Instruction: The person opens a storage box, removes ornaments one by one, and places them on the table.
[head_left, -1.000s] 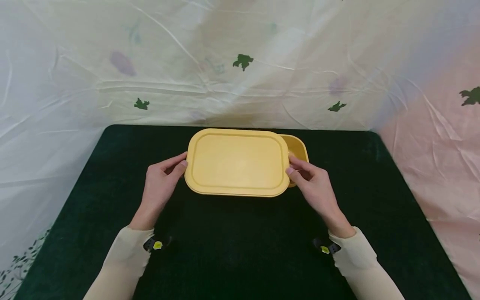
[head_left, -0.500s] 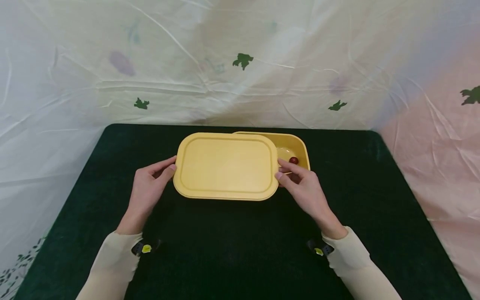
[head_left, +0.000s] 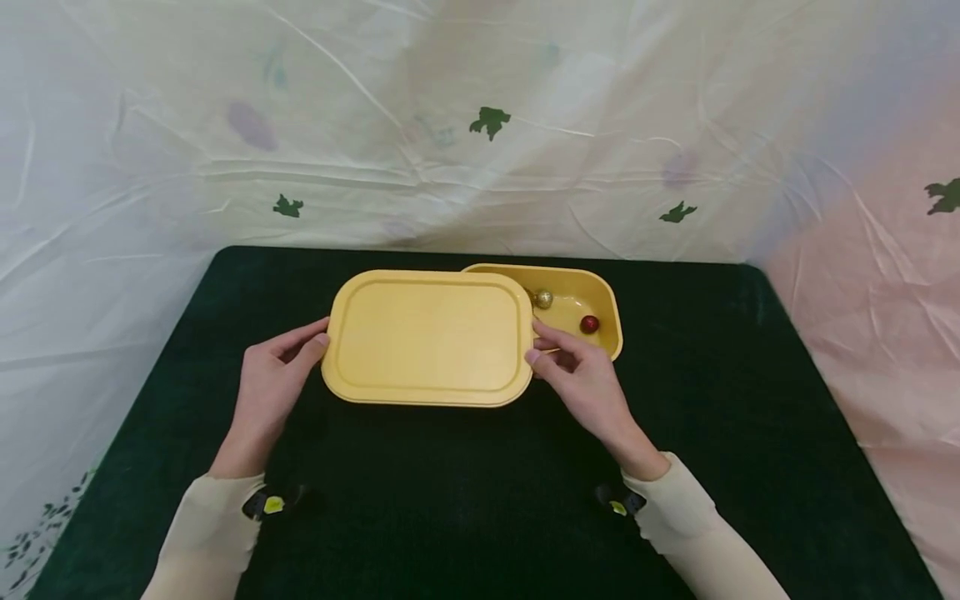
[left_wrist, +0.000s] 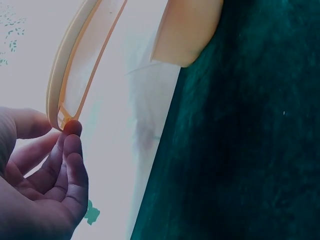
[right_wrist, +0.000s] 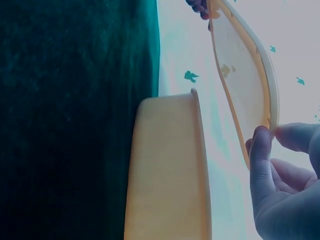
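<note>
My head feed is soft and rather dim, the green tablecloth (head_left: pixel 465 500) sinking nearly to black, with small glints inside the yellow box (head_left: pixel 604 293). Both wrist feeds run bluish, and the hanging fabric (left_wrist: pixel 120 100) (I lose most of its folds) blows out toward white.

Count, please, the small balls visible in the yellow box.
2 clearly: gold ball near the lid, red ball farther right. The lid may hide more, perhaps one partly showing.
</note>
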